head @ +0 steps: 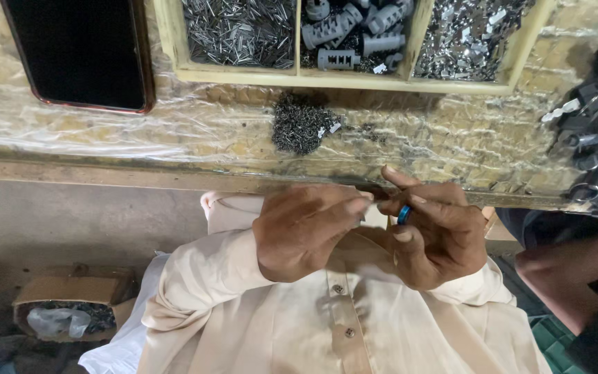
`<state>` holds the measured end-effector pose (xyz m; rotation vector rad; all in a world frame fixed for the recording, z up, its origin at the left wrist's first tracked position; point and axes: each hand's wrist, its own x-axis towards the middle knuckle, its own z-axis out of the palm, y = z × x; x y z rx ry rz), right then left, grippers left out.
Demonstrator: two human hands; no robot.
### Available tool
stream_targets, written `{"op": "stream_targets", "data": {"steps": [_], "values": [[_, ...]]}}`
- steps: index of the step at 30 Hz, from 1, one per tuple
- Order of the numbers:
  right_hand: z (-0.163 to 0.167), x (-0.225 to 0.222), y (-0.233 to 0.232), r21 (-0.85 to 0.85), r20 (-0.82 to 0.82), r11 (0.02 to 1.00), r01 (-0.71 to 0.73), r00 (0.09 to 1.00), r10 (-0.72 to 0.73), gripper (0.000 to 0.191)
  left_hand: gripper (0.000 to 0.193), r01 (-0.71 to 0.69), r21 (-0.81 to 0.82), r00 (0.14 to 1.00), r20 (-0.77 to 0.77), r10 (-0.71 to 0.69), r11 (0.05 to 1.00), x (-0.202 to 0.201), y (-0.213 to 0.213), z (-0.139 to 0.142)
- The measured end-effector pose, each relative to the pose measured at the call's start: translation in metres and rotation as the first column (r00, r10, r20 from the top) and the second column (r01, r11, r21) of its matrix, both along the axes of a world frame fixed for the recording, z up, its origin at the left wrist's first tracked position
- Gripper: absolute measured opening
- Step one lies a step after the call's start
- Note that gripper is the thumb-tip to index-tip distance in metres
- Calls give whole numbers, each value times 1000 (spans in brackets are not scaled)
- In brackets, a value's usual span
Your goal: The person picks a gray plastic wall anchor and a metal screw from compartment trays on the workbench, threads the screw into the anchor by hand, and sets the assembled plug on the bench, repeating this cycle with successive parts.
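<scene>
Both hands, left hand (306, 232) and right hand (437, 235), pinch something small, hidden between fingertips, below the pile of tiny metal parts (302, 128).

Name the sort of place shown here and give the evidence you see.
Probably a small assembly workshop for metal parts. A wooden tray holds sorted pins and grey cylinders, loose bits lie heaped on the plastic-covered bench, and both hands work something small.

A dark, blank phone screen (77, 52) with a reddish rim lies on the bench at upper left. A torn brown cardboard box (70, 298) holding crumpled clear plastic sits on the floor below.
</scene>
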<state>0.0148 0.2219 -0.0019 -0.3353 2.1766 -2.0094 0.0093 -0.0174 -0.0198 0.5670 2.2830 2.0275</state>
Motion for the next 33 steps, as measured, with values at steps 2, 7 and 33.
{"op": "stream_targets", "data": {"steps": [2, 7, 33], "values": [[0, 1, 3, 77, -23, 994, -75, 997, 77, 35, 44, -33, 35, 994, -104, 36, 999, -4, 0, 2], [-2, -4, 2, 58, -69, 996, -69, 995, 73, 36, 37, -129, 126, 985, -95, 141, 984, -10, 5, 6], [28, -85, -9, 302, -777, 908, 291, -476, 411, 17, 34, 237, 231, 904, 303, -301, 944, 8, 16, 23]]}}
